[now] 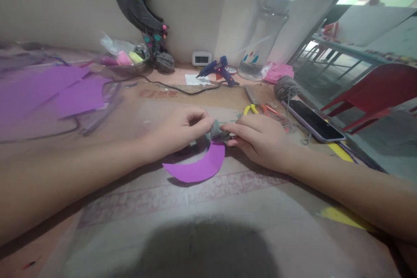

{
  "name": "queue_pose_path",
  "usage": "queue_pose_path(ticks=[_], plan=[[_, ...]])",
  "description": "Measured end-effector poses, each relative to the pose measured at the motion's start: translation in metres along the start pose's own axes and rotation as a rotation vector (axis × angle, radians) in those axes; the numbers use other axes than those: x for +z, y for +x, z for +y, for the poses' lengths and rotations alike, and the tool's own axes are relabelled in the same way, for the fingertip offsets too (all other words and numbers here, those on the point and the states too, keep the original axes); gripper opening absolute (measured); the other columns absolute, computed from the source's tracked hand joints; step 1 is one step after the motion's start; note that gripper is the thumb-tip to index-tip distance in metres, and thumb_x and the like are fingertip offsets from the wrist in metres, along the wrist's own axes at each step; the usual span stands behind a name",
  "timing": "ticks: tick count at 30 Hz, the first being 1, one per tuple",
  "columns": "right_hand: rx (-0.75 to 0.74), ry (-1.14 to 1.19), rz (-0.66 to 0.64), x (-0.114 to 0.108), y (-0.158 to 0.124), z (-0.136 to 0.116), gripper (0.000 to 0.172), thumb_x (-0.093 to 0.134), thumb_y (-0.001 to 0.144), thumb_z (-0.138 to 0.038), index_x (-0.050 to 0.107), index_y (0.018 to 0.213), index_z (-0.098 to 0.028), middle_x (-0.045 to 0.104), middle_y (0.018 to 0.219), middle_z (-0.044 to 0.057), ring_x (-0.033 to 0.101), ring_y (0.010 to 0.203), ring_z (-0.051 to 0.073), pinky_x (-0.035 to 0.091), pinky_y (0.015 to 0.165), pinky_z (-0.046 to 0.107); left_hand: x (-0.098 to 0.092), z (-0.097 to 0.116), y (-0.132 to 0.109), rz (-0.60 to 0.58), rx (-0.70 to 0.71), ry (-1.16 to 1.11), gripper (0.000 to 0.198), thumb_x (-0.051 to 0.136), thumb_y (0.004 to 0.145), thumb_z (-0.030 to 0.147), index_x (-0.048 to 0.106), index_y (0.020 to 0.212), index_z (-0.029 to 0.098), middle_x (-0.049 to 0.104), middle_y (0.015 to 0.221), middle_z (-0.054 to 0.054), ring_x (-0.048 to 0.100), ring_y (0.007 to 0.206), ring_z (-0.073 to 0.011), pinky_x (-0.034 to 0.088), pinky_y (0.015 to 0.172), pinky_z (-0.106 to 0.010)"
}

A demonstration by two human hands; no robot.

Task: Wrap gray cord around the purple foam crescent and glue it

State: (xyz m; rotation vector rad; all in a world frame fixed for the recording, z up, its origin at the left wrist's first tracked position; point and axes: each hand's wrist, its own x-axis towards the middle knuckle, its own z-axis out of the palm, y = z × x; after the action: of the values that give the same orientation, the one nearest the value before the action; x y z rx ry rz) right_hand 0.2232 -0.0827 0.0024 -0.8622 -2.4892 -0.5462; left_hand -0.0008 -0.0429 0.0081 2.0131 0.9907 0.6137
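A purple paper crescent [202,168] is held just over the cardboard, its bare tail curving down and left. Grey yarn [215,131] covers its upper end. My left hand [184,130] is closed, with thumb and index finger pinching this covered end from the left. From the right, my right hand [260,139] has its fingers bent together on the grey yarn at the same end; what lies between the fingertips is partly hidden. Loose strands run from a grey yarn ball [286,88] toward the area behind my right hand.
Scissors [252,100] and orange-handled pliers [269,110] lie beyond my right hand, near a phone [314,120]. A blue glue gun [217,69] with a cable, a small clock [201,58] and a clear bottle [265,34] stand behind. Purple sheets [78,91] lie left.
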Motion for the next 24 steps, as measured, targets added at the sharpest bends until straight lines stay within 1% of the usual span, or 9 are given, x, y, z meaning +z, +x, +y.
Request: queue_pose_path(ticks=[6, 10, 24], plan=[[0.0, -0.015, -0.027, -0.0001, -0.0001, -0.0003, 0.027, 0.045, 0.098, -0.032, 0.065, 0.108, -0.016, 0.06, 0.074, 0.005, 0.051, 0.066, 0.016, 0.033, 0.059, 0.03, -0.0003, 0.0, -0.0002, -0.009, 0.005, 0.002, 0.032, 0.045, 0.091, 0.039, 0.056, 0.068, 0.018, 0.063, 0.063, 0.0, 0.055, 0.052, -0.0106, 0.039, 0.046, -0.02], [-0.008, -0.038, -0.033, -0.0007, 0.001, -0.0001, 0.027, 0.044, 0.098, -0.031, 0.066, 0.104, -0.015, 0.06, 0.072, 0.005, 0.05, 0.065, 0.016, 0.032, 0.058, 0.03, 0.0004, 0.0, 0.0006, -0.01, -0.006, 0.016, 0.033, 0.045, 0.091, 0.04, 0.057, 0.069, 0.018, 0.063, 0.064, -0.001, 0.054, 0.051, -0.0106, 0.037, 0.045, -0.02], [-0.028, -0.071, -0.034, 0.0006, -0.0002, 0.001, 0.028, 0.044, 0.099, -0.033, 0.067, 0.1, -0.016, 0.062, 0.072, 0.004, 0.051, 0.064, 0.016, 0.032, 0.059, 0.031, 0.0004, -0.0002, 0.0018, -0.04, -0.029, 0.008, 0.034, 0.045, 0.091, 0.042, 0.057, 0.07, 0.018, 0.062, 0.064, 0.0, 0.052, 0.048, -0.0086, 0.036, 0.044, -0.02]])
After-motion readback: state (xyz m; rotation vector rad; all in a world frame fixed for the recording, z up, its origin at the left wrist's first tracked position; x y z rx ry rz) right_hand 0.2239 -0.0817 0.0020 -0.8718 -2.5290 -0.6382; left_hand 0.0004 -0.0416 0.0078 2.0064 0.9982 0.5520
